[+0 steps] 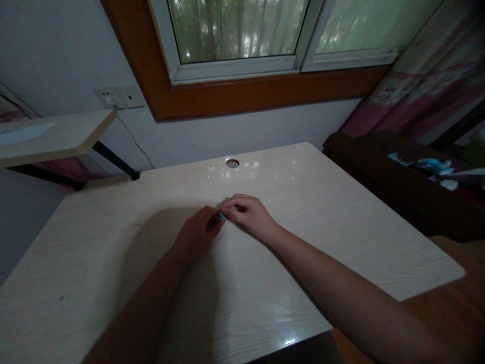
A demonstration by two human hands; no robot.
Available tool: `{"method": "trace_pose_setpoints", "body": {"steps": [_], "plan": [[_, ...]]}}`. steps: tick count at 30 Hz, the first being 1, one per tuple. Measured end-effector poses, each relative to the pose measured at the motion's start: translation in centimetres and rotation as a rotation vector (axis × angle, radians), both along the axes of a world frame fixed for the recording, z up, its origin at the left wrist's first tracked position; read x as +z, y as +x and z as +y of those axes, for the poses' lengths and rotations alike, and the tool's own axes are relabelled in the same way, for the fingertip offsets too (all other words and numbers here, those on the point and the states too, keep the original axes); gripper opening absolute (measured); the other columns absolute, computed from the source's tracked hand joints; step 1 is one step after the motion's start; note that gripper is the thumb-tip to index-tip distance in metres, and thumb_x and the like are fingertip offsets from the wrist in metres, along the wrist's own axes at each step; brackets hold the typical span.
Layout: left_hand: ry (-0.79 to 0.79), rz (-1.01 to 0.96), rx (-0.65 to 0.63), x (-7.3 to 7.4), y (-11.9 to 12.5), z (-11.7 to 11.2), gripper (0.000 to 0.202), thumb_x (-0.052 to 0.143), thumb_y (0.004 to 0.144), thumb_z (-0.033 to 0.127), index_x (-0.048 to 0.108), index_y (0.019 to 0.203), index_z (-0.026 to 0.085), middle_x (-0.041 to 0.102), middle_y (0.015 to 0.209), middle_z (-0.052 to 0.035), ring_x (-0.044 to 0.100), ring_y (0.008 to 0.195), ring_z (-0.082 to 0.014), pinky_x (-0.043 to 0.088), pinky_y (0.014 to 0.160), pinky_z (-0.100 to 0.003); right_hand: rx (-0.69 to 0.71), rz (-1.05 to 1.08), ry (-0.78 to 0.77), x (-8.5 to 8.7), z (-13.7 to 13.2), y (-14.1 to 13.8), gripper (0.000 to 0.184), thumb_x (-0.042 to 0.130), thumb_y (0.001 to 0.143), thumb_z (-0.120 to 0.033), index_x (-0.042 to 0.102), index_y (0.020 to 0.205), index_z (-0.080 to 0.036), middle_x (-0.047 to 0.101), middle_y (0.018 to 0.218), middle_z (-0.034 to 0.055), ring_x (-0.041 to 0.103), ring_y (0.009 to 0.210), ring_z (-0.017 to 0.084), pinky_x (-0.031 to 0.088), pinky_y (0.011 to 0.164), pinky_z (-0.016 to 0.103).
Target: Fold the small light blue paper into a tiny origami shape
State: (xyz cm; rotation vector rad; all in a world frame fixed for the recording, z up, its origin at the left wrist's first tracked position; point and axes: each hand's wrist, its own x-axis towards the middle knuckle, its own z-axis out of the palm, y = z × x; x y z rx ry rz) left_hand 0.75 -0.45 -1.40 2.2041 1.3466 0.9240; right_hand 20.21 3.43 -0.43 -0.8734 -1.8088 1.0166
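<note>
A small teal piece (222, 215), thin and folded-looking, sits between the fingertips of both hands over the middle of the desk (333, 242). My left hand (199, 226) is closed in a pinch on its left side. From the right, my right hand (248, 212) pinches the same piece between thumb and fingers. Most of the piece is hidden by the fingers, so its exact kind and material cannot be made out. Both hands are close to the wood-grain desktop.
A round cable hole (232, 163) lies near the desk's back edge. At the left rises a shelf (87, 132) on black legs, with wall sockets (119, 97) and a white cord behind. A window (238, 30) is ahead; dark furniture (382, 172) stands at the right.
</note>
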Motion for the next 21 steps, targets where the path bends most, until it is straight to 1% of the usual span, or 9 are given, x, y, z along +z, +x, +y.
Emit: {"method": "trace_pose_setpoints", "body": {"steps": [6, 10, 13, 17, 21], "plan": [[0.029, 0.024, 0.0, -0.15, 0.01, 0.14, 0.012, 0.061, 0.088, 0.022, 0.056, 0.099, 0.021, 0.067, 0.089, -0.0016, 0.068, 0.079, -0.0164, 0.054, 0.072, -0.029, 0.01, -0.019, 0.085, 0.53, -0.31, 0.01, 0.008, 0.068, 0.085, -0.024, 0.073, 0.085, -0.018, 0.064, 0.079, 0.0025, 0.058, 0.067, 0.011, 0.046, 0.061, 0.023], [0.091, 0.078, -0.021, -0.23, -0.05, 0.08, 0.012, 0.058, 0.088, 0.017, 0.056, 0.1, 0.021, 0.066, 0.089, -0.0023, 0.068, 0.082, -0.0172, 0.054, 0.074, -0.03, 0.023, -0.063, 0.181, 0.79, -0.47, 0.09, 0.005, 0.066, 0.083, -0.018, 0.071, 0.084, -0.018, 0.063, 0.078, 0.0018, 0.059, 0.068, 0.011, 0.048, 0.064, 0.023], [0.121, 0.118, -0.032, -0.24, -0.08, 0.05, 0.012, 0.057, 0.088, 0.017, 0.056, 0.099, 0.021, 0.066, 0.09, -0.003, 0.068, 0.083, -0.018, 0.054, 0.075, -0.031, 0.024, -0.107, 0.227, 0.89, -0.51, 0.16, 0.005, 0.065, 0.082, -0.015, 0.07, 0.083, -0.018, 0.062, 0.077, 0.0015, 0.06, 0.069, 0.011, 0.048, 0.065, 0.023], [0.091, 0.096, -0.019, -0.25, -0.02, 0.09, 0.013, 0.058, 0.087, 0.017, 0.057, 0.1, 0.021, 0.067, 0.091, -0.0031, 0.068, 0.083, -0.0181, 0.055, 0.076, -0.031, 0.017, -0.13, 0.256, 0.82, -0.44, 0.19, 0.006, 0.065, 0.081, -0.013, 0.068, 0.082, -0.018, 0.062, 0.076, 0.0012, 0.059, 0.068, 0.012, 0.047, 0.065, 0.024], [0.01, -0.029, 0.019, -0.09, 0.1, -0.01, 0.017, 0.061, 0.087, 0.019, 0.058, 0.104, 0.022, 0.07, 0.091, -0.0024, 0.07, 0.08, -0.0166, 0.058, 0.074, -0.03, 0.011, -0.149, 0.273, 0.6, -0.31, 0.22, 0.004, 0.066, 0.081, -0.014, 0.067, 0.081, -0.018, 0.061, 0.076, 0.0011, 0.058, 0.069, 0.012, 0.046, 0.065, 0.024]]}}
